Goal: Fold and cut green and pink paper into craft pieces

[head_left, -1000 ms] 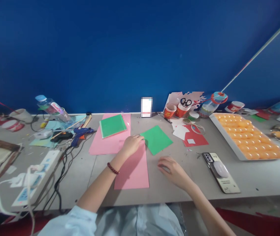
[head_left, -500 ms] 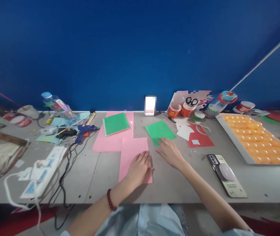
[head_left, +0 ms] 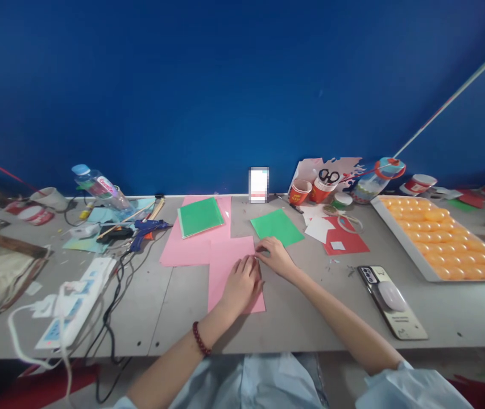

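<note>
A pink paper sheet (head_left: 227,267) lies on the grey table (head_left: 310,307) in front of me. My left hand (head_left: 242,281) rests flat on its right half, fingers stretched out. My right hand (head_left: 274,255) touches the sheet's far right corner, fingers curled at the paper's edge; whether it pinches the corner is unclear. A green sheet (head_left: 276,226) lies just beyond my right hand. A larger pink sheet (head_left: 191,250) lies behind, with a green pad (head_left: 200,216) on top of it.
A tray of orange balls (head_left: 438,236) sits at the right, a phone with a mouse on it (head_left: 389,298) nearer. Red cups with scissors (head_left: 321,184) stand at the back. A glue gun (head_left: 144,230), power strip (head_left: 75,301), cables and a bottle (head_left: 97,184) fill the left.
My left hand came back from the sheet's far end to rest on its right half. My right hand moved from the bare table to the sheet's far right corner.
</note>
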`<state>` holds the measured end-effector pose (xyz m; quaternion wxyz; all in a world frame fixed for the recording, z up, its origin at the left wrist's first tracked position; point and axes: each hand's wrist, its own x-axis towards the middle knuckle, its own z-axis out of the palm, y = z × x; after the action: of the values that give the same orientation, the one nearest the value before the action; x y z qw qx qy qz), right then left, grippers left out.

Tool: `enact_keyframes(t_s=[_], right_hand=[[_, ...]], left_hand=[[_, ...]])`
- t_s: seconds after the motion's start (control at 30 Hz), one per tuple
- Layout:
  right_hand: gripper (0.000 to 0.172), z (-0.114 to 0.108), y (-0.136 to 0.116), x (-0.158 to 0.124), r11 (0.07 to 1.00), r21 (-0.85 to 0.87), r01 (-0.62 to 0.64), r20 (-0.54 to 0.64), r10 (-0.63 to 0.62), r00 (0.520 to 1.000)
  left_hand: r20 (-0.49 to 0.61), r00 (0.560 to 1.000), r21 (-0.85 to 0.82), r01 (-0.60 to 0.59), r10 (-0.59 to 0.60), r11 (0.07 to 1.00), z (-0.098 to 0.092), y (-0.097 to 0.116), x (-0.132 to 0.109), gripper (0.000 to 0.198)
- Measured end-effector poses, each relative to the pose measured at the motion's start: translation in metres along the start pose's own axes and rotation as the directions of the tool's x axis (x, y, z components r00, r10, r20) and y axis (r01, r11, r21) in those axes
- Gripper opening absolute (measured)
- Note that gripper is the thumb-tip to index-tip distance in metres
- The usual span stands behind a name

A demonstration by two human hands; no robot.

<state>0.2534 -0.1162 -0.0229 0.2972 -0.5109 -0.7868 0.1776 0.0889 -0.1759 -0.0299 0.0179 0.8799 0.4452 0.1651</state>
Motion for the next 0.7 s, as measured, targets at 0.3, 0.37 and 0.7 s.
enact_keyframes(t_s=[0.3, 0.37, 0.7], right_hand=[[0.008, 0.002, 0.004, 0.008, 1.0, 0.013, -0.011, 0.028, 0.011, 1.0], [0.008, 0.002, 0.004, 0.01, 0.999, -0.021, -0.035, 0.02, 0.035, 0.999], [0.015, 0.006, 0.005, 0.035, 0.973, -0.203, -0.106, -0.06, 0.096, 0.994]], left_hand=[[0.0, 1.0, -0.044, -0.017, 0.017, 0.999, 0.001, -0.001, -0.001, 0.045], [0.008, 1.0, -0.038, -0.018, 0.018, 0.999, 0.001, -0.001, -0.001, 0.045], [0.002, 0.999, -0.056, -0.033, 0.033, 0.998, 0.0, -0.002, -0.002, 0.045]])
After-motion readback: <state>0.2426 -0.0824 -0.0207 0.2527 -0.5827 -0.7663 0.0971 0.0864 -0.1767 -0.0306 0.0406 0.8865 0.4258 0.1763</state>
